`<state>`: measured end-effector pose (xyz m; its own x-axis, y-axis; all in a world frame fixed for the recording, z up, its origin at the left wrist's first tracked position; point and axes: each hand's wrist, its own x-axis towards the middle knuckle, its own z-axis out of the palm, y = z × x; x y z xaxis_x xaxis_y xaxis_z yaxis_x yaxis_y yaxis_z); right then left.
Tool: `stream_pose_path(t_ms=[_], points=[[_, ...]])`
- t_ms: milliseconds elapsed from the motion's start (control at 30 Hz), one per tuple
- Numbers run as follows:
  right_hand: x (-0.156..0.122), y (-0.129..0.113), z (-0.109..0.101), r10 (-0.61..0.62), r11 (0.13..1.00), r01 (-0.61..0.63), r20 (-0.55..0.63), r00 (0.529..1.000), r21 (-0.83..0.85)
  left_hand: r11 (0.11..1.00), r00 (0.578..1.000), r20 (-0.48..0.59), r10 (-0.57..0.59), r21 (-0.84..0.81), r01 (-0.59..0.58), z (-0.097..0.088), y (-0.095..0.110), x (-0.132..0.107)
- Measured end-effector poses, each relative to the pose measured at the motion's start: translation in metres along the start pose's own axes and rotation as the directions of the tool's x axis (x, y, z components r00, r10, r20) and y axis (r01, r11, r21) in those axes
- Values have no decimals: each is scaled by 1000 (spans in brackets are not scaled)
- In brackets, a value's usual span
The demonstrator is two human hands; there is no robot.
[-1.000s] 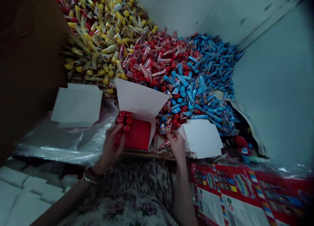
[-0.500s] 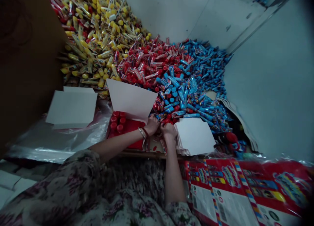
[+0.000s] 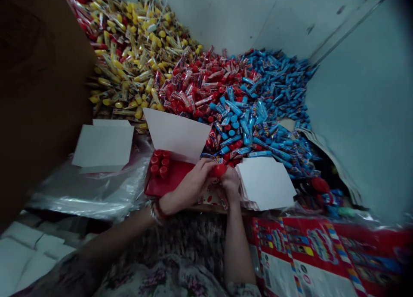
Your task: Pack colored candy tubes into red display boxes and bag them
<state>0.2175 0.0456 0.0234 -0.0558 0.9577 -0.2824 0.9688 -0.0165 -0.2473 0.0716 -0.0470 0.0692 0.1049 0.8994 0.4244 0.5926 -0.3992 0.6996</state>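
Observation:
My left hand (image 3: 195, 181) reaches across the front of an open red box, its fingers closed around a red-capped tube (image 3: 220, 170). Against it, my right hand (image 3: 231, 180) is closed on wrapped red-capped tubes; their lower ends poke out below the fingers, and how many there are is hidden. Inside the red box (image 3: 177, 173), several red caps (image 3: 160, 163) stand upright at the left end, while the rest of its red floor shows. The white lid (image 3: 178, 136) is raised at the back.
Behind lie heaps of yellow tubes (image 3: 138, 65), red tubes (image 3: 196, 82) and blue tubes (image 3: 274, 86). Flat white cartons (image 3: 266, 183) are stacked at right, and another white carton (image 3: 103, 145) rests on plastic film at left. Printed red packs (image 3: 309, 245) lie front right.
My left hand has drawn back from the heap's edge towards me, and a red cap now shows between both hands. My right hand stays close by. The view has shifted slightly.

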Motion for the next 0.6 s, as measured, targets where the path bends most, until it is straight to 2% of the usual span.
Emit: stream_pose_path(t_ms=[67, 100, 133, 200, 300, 333, 367, 400, 467, 533, 600], points=[[3, -12, 6, 3, 999, -3, 16, 1000, -41, 992, 985, -133, -109, -72, 100, -10, -3, -38], [3, -16, 9, -4, 998, 5, 16, 1000, -67, 983, 958, -220, -183, -75, 170, -16, -7, -57], [1, -20, 13, -21, 995, 22, 12, 1000, -100, 965, 912, -315, -263, -86, 248, -24, -13, -76], [-4, -25, 19, -43, 984, 44, 10, 999, -175, 918, 826, -406, -392, -114, 380, -42, -29, -108], [-11, -30, 24, -70, 965, 76, 32, 997, -251, 846, 712, -514, -478, -53, 530, -68, -55, -137], [-12, -31, 25, -81, 962, 90, 43, 996, -259, 826, 688, -541, -484, -23, 563, -73, -62, -142], [-12, -32, 24, -96, 959, 108, 58, 994, -261, 813, 677, -559, -479, 9, 582, -77, -69, -144], [-12, -32, 23, -108, 959, 123, 71, 992, -256, 808, 684, -562, -466, 46, 588, -78, -74, -145], [-12, -30, 17, -124, 968, 137, 74, 990, -210, 803, 724, -527, -444, 123, 582, -78, -82, -145], [-13, -20, 7, -140, 987, 145, 66, 988, -69, 801, 759, -480, -441, 171, 574, -75, -84, -143], [-18, -5, -7, -164, 977, 152, 71, 984, 149, 785, 759, -458, -463, 185, 591, -74, -83, -142]])
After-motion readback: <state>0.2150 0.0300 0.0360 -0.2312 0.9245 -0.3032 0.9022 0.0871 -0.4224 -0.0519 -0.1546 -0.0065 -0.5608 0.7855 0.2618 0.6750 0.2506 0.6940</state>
